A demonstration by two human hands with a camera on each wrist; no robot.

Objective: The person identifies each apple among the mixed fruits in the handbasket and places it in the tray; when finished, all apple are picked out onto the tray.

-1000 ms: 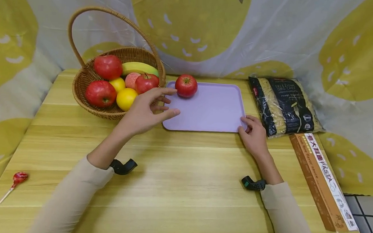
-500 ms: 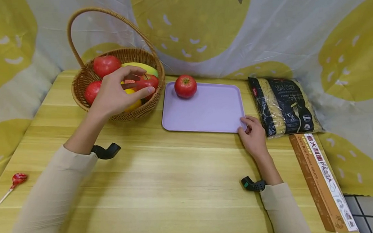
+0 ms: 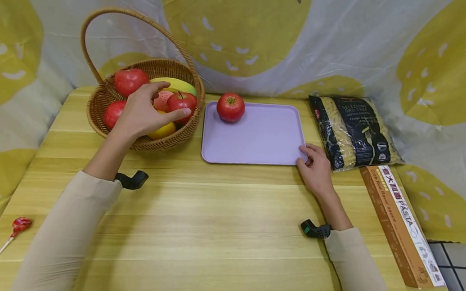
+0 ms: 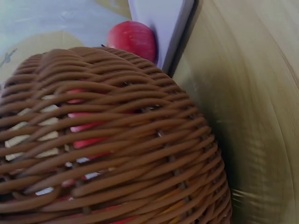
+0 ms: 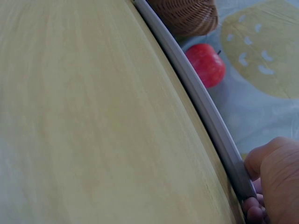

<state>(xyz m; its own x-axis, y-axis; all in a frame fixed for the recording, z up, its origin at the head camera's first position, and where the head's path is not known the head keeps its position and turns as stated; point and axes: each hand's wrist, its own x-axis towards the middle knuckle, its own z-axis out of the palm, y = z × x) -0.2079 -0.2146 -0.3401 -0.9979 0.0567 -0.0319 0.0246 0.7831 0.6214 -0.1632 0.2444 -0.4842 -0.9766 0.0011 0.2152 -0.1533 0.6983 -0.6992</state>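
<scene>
Pasta bag (image 3: 354, 133), beyond and right of the right hand (image 3: 315, 168): "SELEZIONE ORO CHEF"; line beneath and red logo (image 3: 317, 113) too blurred to read.
Long box (image 3: 402, 227), right of the same hand: "意大利面 PASTA", white face; "Crab Roe flavor sauce", brown face.

A red-wrapped lollipop (image 3: 15, 235) lies near the left edge of the wooden counter (image 3: 218, 243), its white stick pointing towards the near left corner. A bag of pasta (image 3: 353, 133) lies at the far right corner; a long brown-and-white pasta box (image 3: 403, 229) runs along the right edge. Yellow-patterned cloth (image 3: 337, 40) hangs behind the far edge.
</scene>
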